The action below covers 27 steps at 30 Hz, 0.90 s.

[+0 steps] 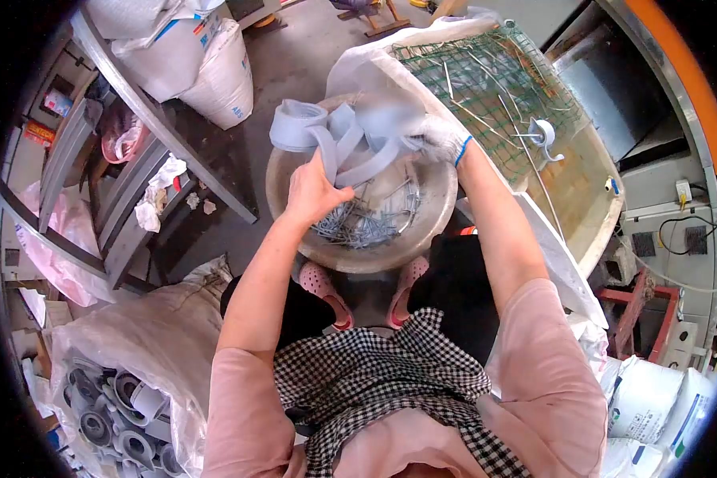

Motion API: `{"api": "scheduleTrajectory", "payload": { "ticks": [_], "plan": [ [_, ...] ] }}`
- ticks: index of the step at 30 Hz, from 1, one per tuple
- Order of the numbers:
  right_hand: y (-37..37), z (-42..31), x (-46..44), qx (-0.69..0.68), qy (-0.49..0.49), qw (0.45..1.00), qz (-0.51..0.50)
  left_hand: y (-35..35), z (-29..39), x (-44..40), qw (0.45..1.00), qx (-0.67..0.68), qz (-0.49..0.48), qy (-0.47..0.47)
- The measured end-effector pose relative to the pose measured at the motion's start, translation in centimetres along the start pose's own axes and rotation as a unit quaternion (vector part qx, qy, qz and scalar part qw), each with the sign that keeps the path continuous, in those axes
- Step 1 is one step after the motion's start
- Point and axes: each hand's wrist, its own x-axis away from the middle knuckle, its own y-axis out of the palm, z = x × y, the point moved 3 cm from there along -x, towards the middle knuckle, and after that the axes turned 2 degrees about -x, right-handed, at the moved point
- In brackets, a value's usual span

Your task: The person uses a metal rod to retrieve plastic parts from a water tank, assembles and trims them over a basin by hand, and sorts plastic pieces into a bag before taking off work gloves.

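My left hand, bare, is closed on a grey plastic part made of rings and curved strips, above a round basin. My right hand, in a white glove with a blue cuff edge, is at the right side of the part; its fingers are blurred and partly hidden. Inside the basin lie many thin grey sticks. Another small grey piece with a hook rests on the green mesh to the right.
A large tub with green mesh and loose rods stands at the right. Grey rings fill a plastic bag at lower left. White sacks and a metal frame are at upper left; a red frame stands right.
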Motion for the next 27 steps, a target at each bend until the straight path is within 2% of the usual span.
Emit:
{"api": "scheduleTrajectory", "payload": {
  "ticks": [1,2,5,7,8,10,12,14,15,17,18,20,21,23,24,26,27],
  "plan": [
    [-0.7,0.5,-0.6,0.052,0.010,0.999,0.000,-0.1,0.2,0.0,0.998,-0.055,-0.028,-0.001],
    [-1.3,1.1,-0.9,0.051,0.011,0.999,0.000,-0.2,0.2,-0.1,0.998,-0.056,-0.029,-0.002],
    [-0.9,1.9,-1.1,-0.008,-0.010,1.000,-0.013,0.0,0.0,-0.2,0.996,-0.084,-0.012,0.027],
    [-1.5,2.3,-1.5,0.099,0.005,0.992,0.077,0.3,-0.4,-0.4,0.991,-0.119,-0.018,0.060],
    [-1.6,3.0,-2.3,0.098,0.006,0.992,0.077,0.6,-0.6,-0.5,0.991,-0.119,-0.019,0.059],
    [-4.8,6.7,-6.0,0.220,-0.061,0.956,0.184,1.3,-0.9,-0.6,0.983,-0.172,-0.036,0.061],
    [-7.1,8.4,-8.1,0.318,-0.071,0.928,0.179,1.2,-0.8,-0.6,0.985,-0.158,-0.035,0.061],
    [-3.9,5.6,-5.2,0.191,0.019,0.944,0.267,1.1,-0.5,-0.8,0.987,-0.144,-0.026,0.060],
    [-4.3,5.7,-5.3,0.192,0.020,0.944,0.266,1.0,-0.4,-0.8,0.989,-0.134,-0.016,0.056],
    [-5.2,6.2,-6.1,0.163,-0.023,0.975,0.146,0.8,-0.4,-0.9,0.991,-0.126,-0.009,0.052],
    [-3.5,4.9,-4.7,0.012,0.022,0.996,0.089,0.6,-0.8,-1.0,0.996,-0.090,0.002,0.026],
    [-0.9,1.0,-0.9,-0.118,0.031,0.992,-0.011,0.3,-1.5,-1.5,0.998,-0.052,0.020,-0.001],
    [-1.5,0.8,-0.9,-0.114,0.032,0.993,-0.014,0.2,-1.9,-1.6,1.000,0.004,0.024,-0.014],
    [-2.8,1.3,-1.3,-0.238,0.056,0.967,0.075,0.3,-2.4,-1.5,0.996,0.069,0.035,-0.042],
    [-2.9,1.8,-1.6,-0.237,0.055,0.967,0.070,0.5,-2.5,-1.6,0.996,0.066,0.039,-0.043],
    [-3.3,2.9,-2.2,-0.094,0.053,0.984,0.142,1.1,-2.6,-1.5,0.997,0.062,0.052,-0.020],
    [-2.2,2.7,-1.9,-0.046,0.037,0.989,0.138,1.2,-2.1,-1.2,0.996,0.074,0.046,-0.021]
  ]
}}
